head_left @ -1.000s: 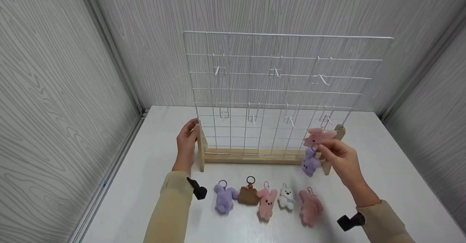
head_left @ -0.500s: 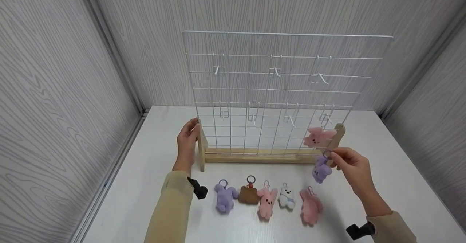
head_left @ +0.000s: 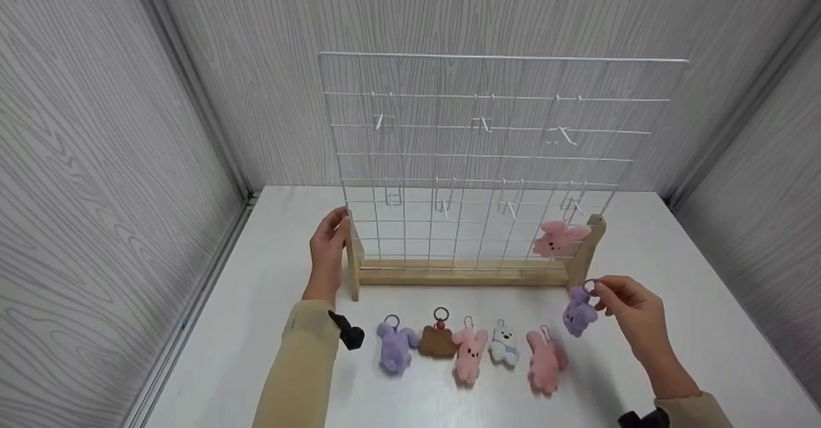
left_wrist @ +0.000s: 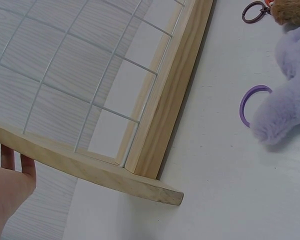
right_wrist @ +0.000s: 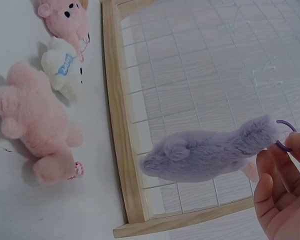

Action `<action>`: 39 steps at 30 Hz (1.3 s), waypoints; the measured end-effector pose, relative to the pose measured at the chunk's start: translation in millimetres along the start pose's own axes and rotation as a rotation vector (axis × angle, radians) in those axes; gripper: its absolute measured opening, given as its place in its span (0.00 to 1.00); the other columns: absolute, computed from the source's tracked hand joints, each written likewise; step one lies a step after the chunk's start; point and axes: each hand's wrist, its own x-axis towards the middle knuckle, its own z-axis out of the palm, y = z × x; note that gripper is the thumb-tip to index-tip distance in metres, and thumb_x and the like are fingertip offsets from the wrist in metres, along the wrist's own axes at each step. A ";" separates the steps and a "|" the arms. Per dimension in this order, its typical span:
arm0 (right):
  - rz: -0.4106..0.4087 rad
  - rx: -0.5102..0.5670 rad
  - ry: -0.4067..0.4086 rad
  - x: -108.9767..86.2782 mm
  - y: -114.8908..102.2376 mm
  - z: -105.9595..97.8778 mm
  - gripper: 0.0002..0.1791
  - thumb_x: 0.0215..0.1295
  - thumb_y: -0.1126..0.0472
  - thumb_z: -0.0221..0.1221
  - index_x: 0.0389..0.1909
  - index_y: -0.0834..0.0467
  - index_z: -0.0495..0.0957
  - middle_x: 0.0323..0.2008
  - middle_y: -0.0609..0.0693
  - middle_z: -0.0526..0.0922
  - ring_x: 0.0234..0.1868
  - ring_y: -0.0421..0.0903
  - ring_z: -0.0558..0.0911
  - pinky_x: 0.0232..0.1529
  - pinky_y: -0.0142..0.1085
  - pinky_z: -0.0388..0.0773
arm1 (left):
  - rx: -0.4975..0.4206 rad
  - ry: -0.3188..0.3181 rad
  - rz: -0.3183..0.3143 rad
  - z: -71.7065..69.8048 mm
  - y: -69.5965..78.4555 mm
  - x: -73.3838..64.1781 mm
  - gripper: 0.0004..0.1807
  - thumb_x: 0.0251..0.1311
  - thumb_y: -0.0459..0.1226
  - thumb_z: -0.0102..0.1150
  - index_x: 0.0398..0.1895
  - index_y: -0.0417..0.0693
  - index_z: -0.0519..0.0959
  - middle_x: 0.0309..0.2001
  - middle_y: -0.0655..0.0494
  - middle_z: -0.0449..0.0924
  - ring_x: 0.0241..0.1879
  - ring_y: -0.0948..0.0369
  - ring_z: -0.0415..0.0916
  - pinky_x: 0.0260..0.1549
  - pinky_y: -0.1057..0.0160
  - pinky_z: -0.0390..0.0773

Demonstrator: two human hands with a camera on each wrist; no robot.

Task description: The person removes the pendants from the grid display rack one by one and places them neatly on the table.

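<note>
In the head view my right hand (head_left: 632, 309) pinches the ring of a purple plush keychain (head_left: 579, 312), which dangles in front of the rack's right end. Up close in the right wrist view, thumb and fingers hold its purple ring (right_wrist: 285, 122); the furry body (right_wrist: 200, 152) stretches across the grid. My left hand (head_left: 329, 242) grips the left wooden upright (head_left: 354, 261) of a white wire grid rack (head_left: 468, 157), its fingers wrapped behind the wood. A pink plush rabbit (head_left: 558, 239) hangs low on the grid's right side, under a hook (head_left: 575, 206).
On the white table before the rack lie a purple plush (head_left: 396, 344), a brown one (head_left: 437, 341), a pink rabbit (head_left: 469, 354), a white bear (head_left: 504, 344) and another pink plush (head_left: 545, 365). Several bare white hooks stick out of the grid, such as one at upper right (head_left: 564, 134).
My right hand has drawn back from the rack, right and toward me, carrying the purple plush keychain clear of the pink rabbit. The left hand keeps its grip.
</note>
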 end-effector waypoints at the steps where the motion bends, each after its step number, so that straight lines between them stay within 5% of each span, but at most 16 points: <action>1: 0.007 -0.006 0.002 -1.5 1.7 -0.9 0.12 0.65 0.62 0.58 0.43 0.67 0.78 0.34 0.55 0.81 0.29 0.45 0.79 0.29 0.31 0.77 | -0.001 -0.003 0.000 -0.1 -0.5 0.1 0.21 0.63 0.42 0.56 0.58 0.46 0.72 0.56 0.53 0.70 0.55 0.61 0.69 0.54 0.59 0.69; 16: 0.191 -0.024 0.099 -33.1 23.8 -13.7 0.15 0.62 0.60 0.60 0.43 0.68 0.77 0.30 0.49 0.81 0.27 0.42 0.79 0.26 0.29 0.76 | -0.005 -0.040 -0.061 4.6 21.5 -10.4 0.21 0.67 0.37 0.51 0.61 0.41 0.68 0.60 0.50 0.67 0.57 0.59 0.67 0.56 0.54 0.65; 39: 0.324 -0.058 0.152 -72.2 42.5 -32.4 0.17 0.61 0.58 0.62 0.43 0.68 0.76 0.28 0.47 0.83 0.26 0.43 0.80 0.24 0.31 0.76 | -0.020 -0.040 -0.057 5.1 23.7 -11.8 0.20 0.66 0.37 0.52 0.60 0.44 0.69 0.58 0.49 0.67 0.58 0.59 0.66 0.59 0.55 0.64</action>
